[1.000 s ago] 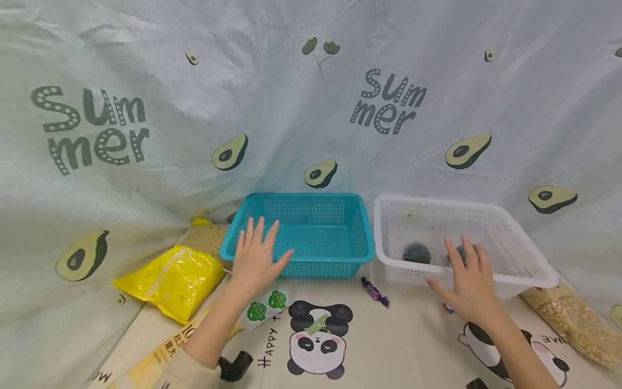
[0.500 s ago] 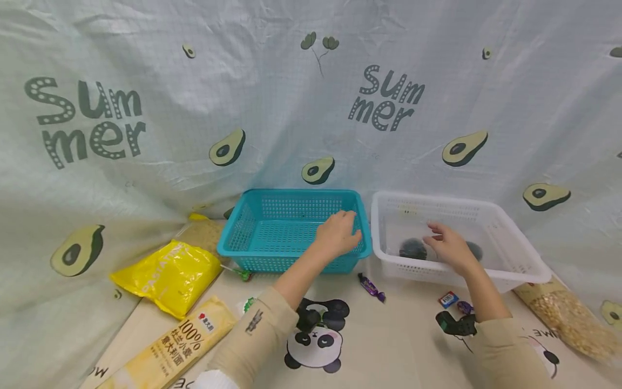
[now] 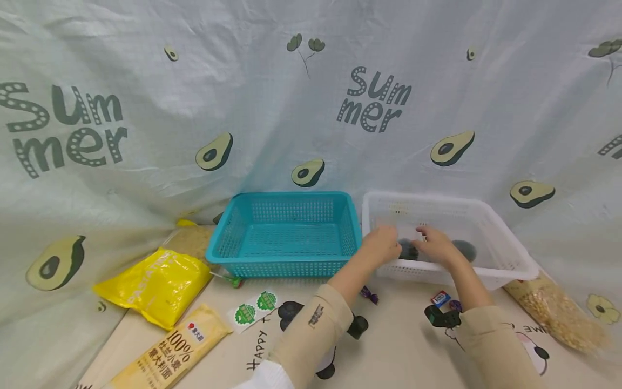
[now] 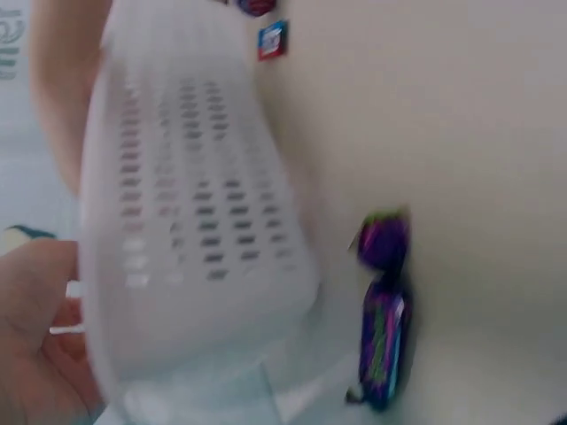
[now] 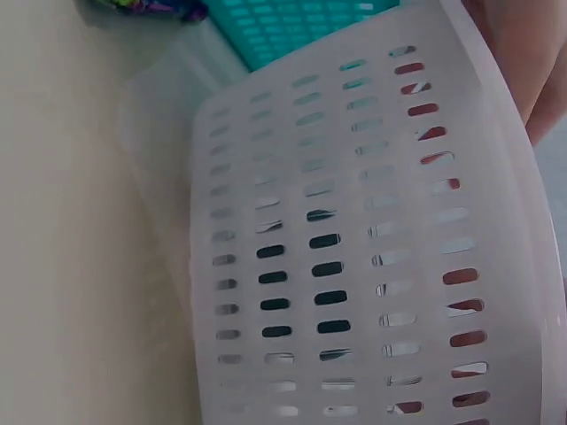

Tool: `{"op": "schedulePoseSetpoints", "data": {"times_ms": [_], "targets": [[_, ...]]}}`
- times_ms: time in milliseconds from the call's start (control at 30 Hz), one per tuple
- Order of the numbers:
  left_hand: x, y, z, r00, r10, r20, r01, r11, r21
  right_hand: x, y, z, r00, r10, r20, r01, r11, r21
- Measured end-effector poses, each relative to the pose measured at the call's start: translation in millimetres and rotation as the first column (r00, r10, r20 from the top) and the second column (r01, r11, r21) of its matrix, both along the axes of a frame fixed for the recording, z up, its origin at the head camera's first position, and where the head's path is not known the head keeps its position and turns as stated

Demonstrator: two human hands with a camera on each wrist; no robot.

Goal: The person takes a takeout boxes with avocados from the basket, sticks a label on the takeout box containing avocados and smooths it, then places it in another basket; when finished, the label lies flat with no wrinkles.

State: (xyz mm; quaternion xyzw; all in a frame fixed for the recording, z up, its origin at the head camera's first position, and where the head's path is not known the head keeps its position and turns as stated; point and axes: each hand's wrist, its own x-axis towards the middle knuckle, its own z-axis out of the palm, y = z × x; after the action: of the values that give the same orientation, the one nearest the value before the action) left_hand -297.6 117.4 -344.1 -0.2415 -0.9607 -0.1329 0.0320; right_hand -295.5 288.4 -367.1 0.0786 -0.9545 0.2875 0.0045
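Dark letters are spelling "SUMMER" on the pale hanging sheet (image 3: 272,92). The long cream-yellow packet (image 3: 170,348), running out of frame below, is showing "100%" and Chinese characters; the crinkled bright-yellow bag (image 3: 155,283) is bearing "PASTA" in white. Lettering on the small red-and-blue wrapped piece (image 3: 440,298) is staying too tiny to read.

Over the white perforated plastic basket (image 3: 502,243), the person's left hand (image 3: 381,244) and right hand (image 3: 435,247) are flanking a dark rounded object (image 3: 407,251) that is lying inside, partly hidden. The right grip is holding thumb and fingertip apart; whether the left grip is clamping anything, I cannot tell. The left sleeve (image 3: 316,329) is covering part of a purple twist-wrapped candy (image 3: 370,295).
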Motion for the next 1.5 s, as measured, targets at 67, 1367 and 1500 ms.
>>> {"op": "schedulePoseSetpoints", "data": {"times_ms": [67, 1367, 1500], "targets": [[3.7, 9, -5.8, 0.997, 0.072, -0.005, -0.072, 0.995, -0.073, 0.7, -2, -1.6, 1.000, 0.011, -0.017, -0.010, 0.999, 0.040], [43.4, -108, 54.4, 0.977, -0.153, -0.148, 0.181, 0.963, 0.200, 59.3, -53, 50.3, 0.888, -0.112, -0.447, -0.054, 0.938, -0.342], [82.7, -148, 54.8, 0.967, -0.196, -0.163, 0.230, 0.946, 0.228, 95.2, -75, 46.3, 0.914, -0.010, -0.405, -0.163, 0.906, -0.391]]}}
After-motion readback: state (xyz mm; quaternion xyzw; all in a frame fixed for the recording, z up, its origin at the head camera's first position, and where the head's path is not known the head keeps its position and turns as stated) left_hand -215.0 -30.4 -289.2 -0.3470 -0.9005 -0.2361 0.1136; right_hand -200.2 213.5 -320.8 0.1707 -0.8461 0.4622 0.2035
